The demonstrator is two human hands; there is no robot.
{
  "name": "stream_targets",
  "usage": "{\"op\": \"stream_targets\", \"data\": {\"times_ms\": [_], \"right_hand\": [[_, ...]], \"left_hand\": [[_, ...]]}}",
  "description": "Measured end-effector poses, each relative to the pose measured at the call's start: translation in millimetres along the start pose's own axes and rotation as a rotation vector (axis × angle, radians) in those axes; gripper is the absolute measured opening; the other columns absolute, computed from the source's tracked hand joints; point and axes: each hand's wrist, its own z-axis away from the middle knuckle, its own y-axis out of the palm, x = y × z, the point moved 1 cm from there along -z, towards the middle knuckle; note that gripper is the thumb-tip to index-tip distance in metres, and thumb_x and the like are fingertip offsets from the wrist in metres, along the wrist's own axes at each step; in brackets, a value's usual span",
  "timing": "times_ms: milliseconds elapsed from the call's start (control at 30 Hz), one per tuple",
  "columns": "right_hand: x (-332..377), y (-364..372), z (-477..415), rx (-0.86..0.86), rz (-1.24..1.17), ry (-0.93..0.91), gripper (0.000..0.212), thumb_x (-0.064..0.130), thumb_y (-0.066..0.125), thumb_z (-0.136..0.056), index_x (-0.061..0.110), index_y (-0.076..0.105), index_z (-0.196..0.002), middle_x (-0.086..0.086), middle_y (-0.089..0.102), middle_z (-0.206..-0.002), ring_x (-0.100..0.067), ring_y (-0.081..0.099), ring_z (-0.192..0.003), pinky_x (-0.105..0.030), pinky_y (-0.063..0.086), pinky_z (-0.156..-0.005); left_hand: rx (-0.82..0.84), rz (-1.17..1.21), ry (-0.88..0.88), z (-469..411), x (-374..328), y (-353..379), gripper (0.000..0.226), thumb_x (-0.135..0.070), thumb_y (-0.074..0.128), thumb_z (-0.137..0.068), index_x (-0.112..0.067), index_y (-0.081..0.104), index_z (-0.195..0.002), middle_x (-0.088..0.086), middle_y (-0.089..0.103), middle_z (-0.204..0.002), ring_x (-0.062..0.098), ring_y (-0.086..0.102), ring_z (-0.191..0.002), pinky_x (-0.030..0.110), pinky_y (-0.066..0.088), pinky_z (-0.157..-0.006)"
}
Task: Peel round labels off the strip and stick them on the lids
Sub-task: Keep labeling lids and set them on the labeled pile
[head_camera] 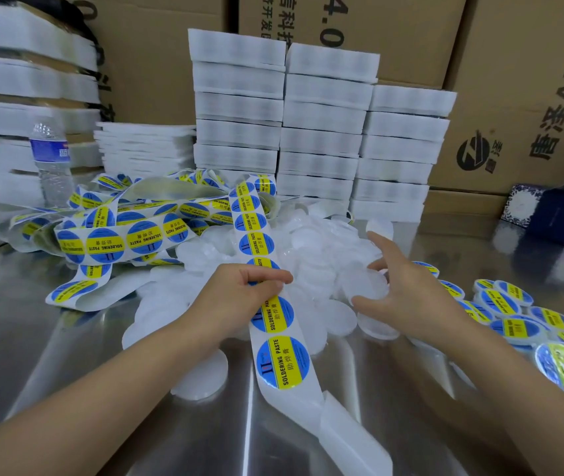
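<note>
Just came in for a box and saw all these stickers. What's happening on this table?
A person is labelling lids. Their left hand pinches the label strip, which trails from a tangled heap across the metal table. Their right hand reaches with spread fingers over the pile of plain white lids, apparently gripping none yet. Labelled lids lie at the right.

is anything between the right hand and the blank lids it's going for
Nothing visible does. The right hand is open right at the pile of blank lids. The label strip, pinched by the left hand, runs to its left, not across the path.
</note>
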Motion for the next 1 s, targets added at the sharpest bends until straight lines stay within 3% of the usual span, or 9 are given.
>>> {"op": "stream_targets", "data": {"times_ms": [167, 333, 467, 600, 700, 833, 933, 1000], "right_hand": [[19, 7, 8, -0.018, -0.23, -0.061, 0.087, 0.046, 0.072, -0.067, 0.044, 0.024, -0.14, 0.019, 0.058, -0.106, 0.006, 0.052, -0.086, -0.003, 0.039, -0.069], [33, 16, 15, 0.11, -0.484, -0.013, 0.075, 0.061, 0.067, -0.065, 0.045, 0.034, -0.131, 0.019, 0.069, -0.09, -0.002, 0.061, -0.085, -0.017, 0.043, -0.07], [38, 20, 17, 0.169, -0.581, 0.029, 0.07, 0.071, 0.062, -0.065, 0.048, 0.035, -0.125, 0.023, 0.069, -0.088, 0.006, 0.064, -0.082, -0.015, 0.043, -0.06], [39, 19, 15, 0.142, -0.64, 0.038, 0.09, 0.083, 0.054, -0.046, 0.043, 0.04, -0.126, 0.021, 0.07, -0.085, 0.003, 0.066, -0.08, -0.028, 0.05, -0.077], [39, 19, 16, 0.093, -0.692, 0.03, 0.075, 0.082, 0.05, -0.048, 0.048, 0.046, -0.116, 0.018, 0.069, -0.081, 0.0, 0.066, -0.078, -0.037, 0.051, -0.088], [44, 11, 18, -0.112, -0.658, 0.004, 0.051, 0.078, 0.044, -0.057, 0.054, 0.055, -0.1, 0.01, 0.05, -0.11, -0.001, 0.054, -0.09, -0.027, 0.051, -0.083], [46, 0, 18, -0.224, -0.745, -0.02, 0.025, 0.069, 0.05, -0.078, 0.051, 0.063, -0.089, 0.005, 0.046, -0.108, 0.005, 0.052, -0.083, -0.015, 0.047, -0.074], [46, -7, 17, -0.203, -0.898, 0.006, 0.026, 0.057, 0.052, -0.079, 0.041, 0.072, -0.084, 0.003, 0.051, -0.101, 0.002, 0.05, -0.073, -0.02, 0.046, -0.07]], "left_hand": [[-0.011, -0.005, 0.022, 1, -2, 1, 0.015, -0.014, 0.071, -0.083, -0.024, 0.075, -0.094, -0.015, 0.071, -0.092, -0.005, 0.067, -0.072, 0.009, 0.053, -0.068], [0.031, -0.048, -0.011, 4, -6, -1, 0.03, -0.01, 0.076, -0.077, -0.025, 0.074, -0.102, -0.01, 0.071, -0.098, 0.006, 0.071, -0.08, 0.016, 0.057, -0.071], [0.051, -0.069, 0.021, 6, -7, 0, 0.032, -0.01, 0.078, -0.074, -0.027, 0.075, -0.101, -0.008, 0.073, -0.097, 0.009, 0.071, -0.082, 0.017, 0.056, -0.074], [0.012, 0.014, 0.012, 5, -7, 1, 0.013, -0.017, 0.079, -0.074, -0.03, 0.075, -0.075, -0.014, 0.074, -0.073, 0.001, 0.069, -0.066, 0.008, 0.05, -0.06], [-0.035, 0.006, -0.004, 2, -5, 1, 0.011, -0.024, 0.078, -0.075, -0.029, 0.072, -0.067, -0.02, 0.07, -0.065, -0.004, 0.066, -0.059, 0.005, 0.046, -0.055], [0.006, 0.052, -0.03, 3, -5, 2, 0.012, -0.024, 0.072, -0.081, -0.021, 0.071, -0.069, -0.009, 0.07, -0.066, 0.002, 0.065, -0.059, 0.008, 0.047, -0.056], [0.03, 0.074, -0.064, 3, -4, 2, 0.013, -0.024, 0.069, -0.083, -0.02, 0.071, -0.072, -0.001, 0.073, -0.075, 0.008, 0.068, -0.065, 0.013, 0.052, -0.063], [0.027, 0.072, -0.079, 3, -3, 2, 0.012, -0.026, 0.068, -0.084, -0.019, 0.072, -0.075, 0.001, 0.075, -0.079, 0.01, 0.069, -0.068, 0.016, 0.052, -0.067]]}}
